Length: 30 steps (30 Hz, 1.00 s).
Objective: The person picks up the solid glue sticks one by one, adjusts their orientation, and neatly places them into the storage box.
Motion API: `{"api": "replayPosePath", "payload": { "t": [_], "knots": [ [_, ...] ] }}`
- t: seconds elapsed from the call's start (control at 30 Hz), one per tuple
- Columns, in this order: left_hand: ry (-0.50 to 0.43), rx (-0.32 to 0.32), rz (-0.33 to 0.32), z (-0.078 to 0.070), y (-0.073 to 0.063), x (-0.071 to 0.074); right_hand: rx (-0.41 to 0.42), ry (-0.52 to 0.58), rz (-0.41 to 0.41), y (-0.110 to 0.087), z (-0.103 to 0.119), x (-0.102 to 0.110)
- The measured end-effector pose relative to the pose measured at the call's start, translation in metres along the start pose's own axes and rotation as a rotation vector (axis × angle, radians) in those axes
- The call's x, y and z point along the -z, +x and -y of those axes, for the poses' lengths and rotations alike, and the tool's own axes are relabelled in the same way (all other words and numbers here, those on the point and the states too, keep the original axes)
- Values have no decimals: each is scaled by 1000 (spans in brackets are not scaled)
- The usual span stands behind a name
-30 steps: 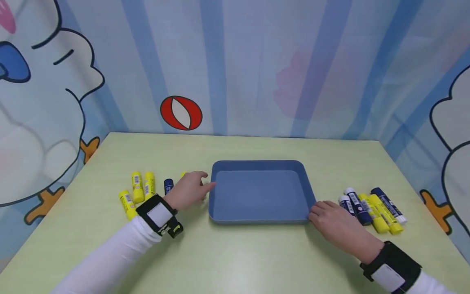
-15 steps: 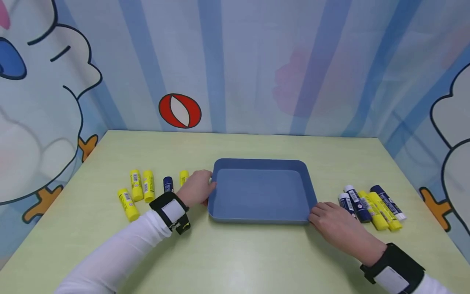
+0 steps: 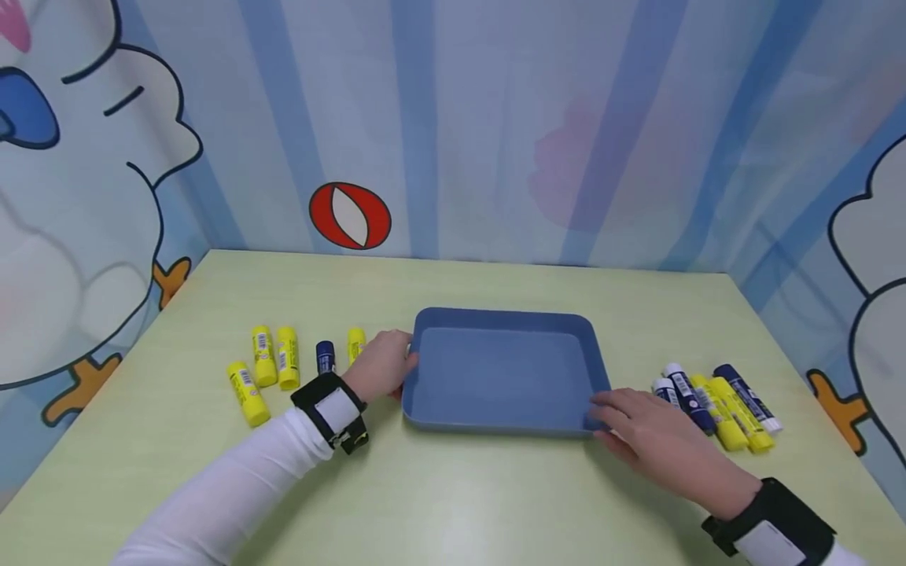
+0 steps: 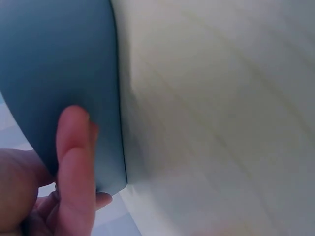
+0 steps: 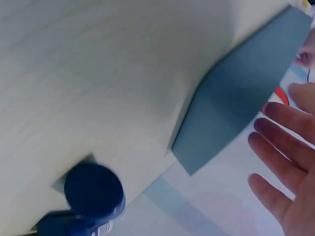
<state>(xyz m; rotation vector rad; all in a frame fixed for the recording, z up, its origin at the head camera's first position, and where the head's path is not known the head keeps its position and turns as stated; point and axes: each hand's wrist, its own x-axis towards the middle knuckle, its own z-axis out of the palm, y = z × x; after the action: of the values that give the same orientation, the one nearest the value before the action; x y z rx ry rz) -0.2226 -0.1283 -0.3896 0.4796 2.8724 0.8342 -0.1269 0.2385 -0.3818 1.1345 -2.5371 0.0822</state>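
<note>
A shallow blue rectangular tray (image 3: 502, 377) lies in the middle of the table in the head view. At its left side my left hand (image 3: 382, 364) pinches the rim. The left wrist view shows fingers (image 4: 76, 147) against the tray's outer wall (image 4: 74, 54), with the thumb at the rim. My right hand (image 3: 658, 432) hovers at the tray's front right corner, fingertips over the rim. Seen from the right wrist, its fingers (image 5: 283, 152) are straight and spread, alongside the tray wall (image 5: 236, 93).
Several yellow glue sticks (image 3: 287, 358) and a navy one (image 3: 325, 358) stand or lie left of the tray. More navy and yellow glue sticks (image 3: 739, 413) lie together at the right, just beyond the right hand. A patterned curtain (image 3: 481, 141) backs the table (image 3: 453, 503).
My left hand has moved right onto the tray's left rim. The right hand has loosened from the front right corner, its fingers lifting and straightening. The tray's right side has shifted slightly toward me.
</note>
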Motion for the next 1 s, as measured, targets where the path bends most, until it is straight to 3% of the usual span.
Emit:
{"api": "replayPosePath", "payload": {
  "t": [0.13, 0.27, 0.4, 0.63, 0.77, 1.0],
  "knots": [
    [17, -3, -17, -2, 2, -1, -86, -26, -124, -4, -10, 10],
    [5, -3, -18, -3, 2, 0, -219, -66, -152, -7, -22, 19],
    [-1, -3, -12, -1, 2, -1, -371, -47, -94, -14, -34, 24],
    [2, -1, -22, -1, 0, -3, -622, 47, 108, -16, -45, 24],
    [10, 2, -27, -2, 0, -2, -676, 77, 177, -16, -51, 20],
    [8, 22, -23, -2, 0, -3, -696, 107, 254, -18, -56, 10]
  ]
}}
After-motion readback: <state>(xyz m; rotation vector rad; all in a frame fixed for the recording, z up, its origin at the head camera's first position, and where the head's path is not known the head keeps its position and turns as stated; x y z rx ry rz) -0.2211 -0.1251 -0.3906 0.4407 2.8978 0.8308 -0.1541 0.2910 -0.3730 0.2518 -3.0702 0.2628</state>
